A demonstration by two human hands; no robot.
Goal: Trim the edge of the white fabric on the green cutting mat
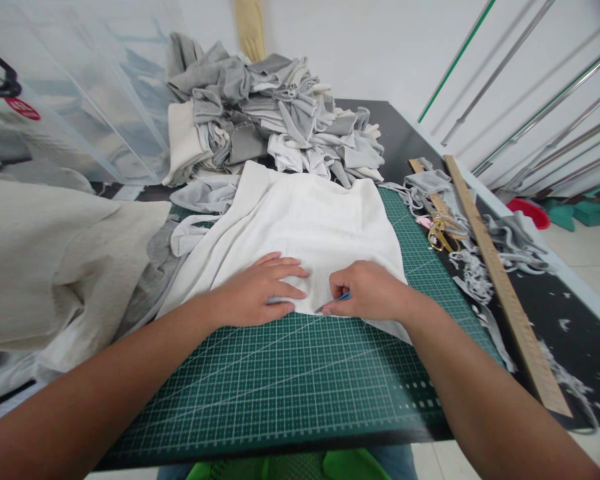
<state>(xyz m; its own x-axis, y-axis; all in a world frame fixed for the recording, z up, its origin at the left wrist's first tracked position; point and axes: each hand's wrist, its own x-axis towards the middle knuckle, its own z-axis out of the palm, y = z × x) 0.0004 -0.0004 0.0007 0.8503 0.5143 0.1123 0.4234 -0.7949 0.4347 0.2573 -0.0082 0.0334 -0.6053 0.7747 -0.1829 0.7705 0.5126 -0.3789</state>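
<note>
A white cloth (310,220) is spread over the green cutting mat (280,393), with its near edge in front of me. My left hand (260,290) lies flat on the cloth near that edge, fingers spread and holding nothing. Close to its right, my right hand (363,288) is closed around a small blue-handled tool (346,295). A thin tip from the tool touches or nearly touches the cloth's near edge; most of the tool is hidden in my fingers.
Grey and white fabric pieces (280,107) are heaped at the back. Beige cloth (70,253) lies at left. To the right are a wooden ruler (505,287), gold-handled scissors (443,233) and fabric scraps (475,277). Clear plastic containers (95,87) stand back left.
</note>
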